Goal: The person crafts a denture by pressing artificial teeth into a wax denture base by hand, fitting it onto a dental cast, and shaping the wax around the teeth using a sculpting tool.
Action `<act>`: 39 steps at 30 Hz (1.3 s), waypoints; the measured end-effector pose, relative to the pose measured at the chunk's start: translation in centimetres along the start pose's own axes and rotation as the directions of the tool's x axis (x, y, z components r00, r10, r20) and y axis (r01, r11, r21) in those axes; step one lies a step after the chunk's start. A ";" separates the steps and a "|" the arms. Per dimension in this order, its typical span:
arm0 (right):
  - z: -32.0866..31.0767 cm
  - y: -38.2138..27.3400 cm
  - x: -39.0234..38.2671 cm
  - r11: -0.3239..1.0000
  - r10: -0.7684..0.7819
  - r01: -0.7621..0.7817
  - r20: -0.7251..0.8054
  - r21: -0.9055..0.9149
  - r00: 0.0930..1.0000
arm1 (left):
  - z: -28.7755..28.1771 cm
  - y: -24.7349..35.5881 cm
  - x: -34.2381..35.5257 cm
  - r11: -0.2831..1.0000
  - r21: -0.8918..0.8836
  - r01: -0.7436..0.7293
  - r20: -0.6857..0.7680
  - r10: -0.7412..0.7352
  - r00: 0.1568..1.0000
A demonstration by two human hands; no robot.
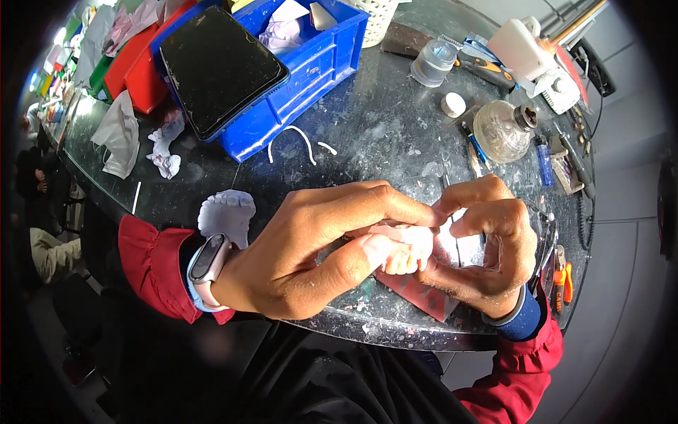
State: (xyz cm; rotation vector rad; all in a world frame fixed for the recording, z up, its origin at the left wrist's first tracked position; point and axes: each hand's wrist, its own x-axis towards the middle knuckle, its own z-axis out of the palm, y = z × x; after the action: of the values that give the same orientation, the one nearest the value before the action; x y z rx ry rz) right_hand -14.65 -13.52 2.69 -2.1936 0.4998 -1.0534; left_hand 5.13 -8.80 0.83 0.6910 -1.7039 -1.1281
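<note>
Clamped a pink-and-white tooth model (406, 259) in the thumb and fingers of the left hand (314, 247), just inside the near edge of the table (367, 134). Touched its right end with the thumb of the right hand (498, 240); could not tell that grip as apart or together. Allowed room between hands and blue crate (311, 92), far left. Had a white dental cast (227, 210) close beside the left wristband (210, 258), and orange-handled pliers (563, 283) by the right edge.
</note>
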 end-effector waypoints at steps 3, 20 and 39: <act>0.0 -0.1 0.0 1.000 -0.009 0.009 -0.002 -0.018 1.000 | -0.3 -0.2 0.0 1.000 0.008 -0.024 0.006 0.024 1.000; -0.6 -0.3 1.1 0.956 -0.174 0.176 0.032 -0.236 0.984 | -0.7 0.9 0.3 0.996 0.004 0.092 0.028 -0.092 0.995; -3.1 -3.1 1.0 0.902 0.033 0.005 0.082 -0.432 0.996 | -0.1 1.3 0.4 0.910 -0.292 0.295 -0.198 -0.359 0.912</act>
State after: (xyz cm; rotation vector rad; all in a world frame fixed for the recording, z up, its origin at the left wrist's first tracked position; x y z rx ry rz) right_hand -16.30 -13.04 6.86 -2.6041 0.7689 -0.8953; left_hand 5.16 -8.66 2.14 0.9359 -1.2283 -1.4025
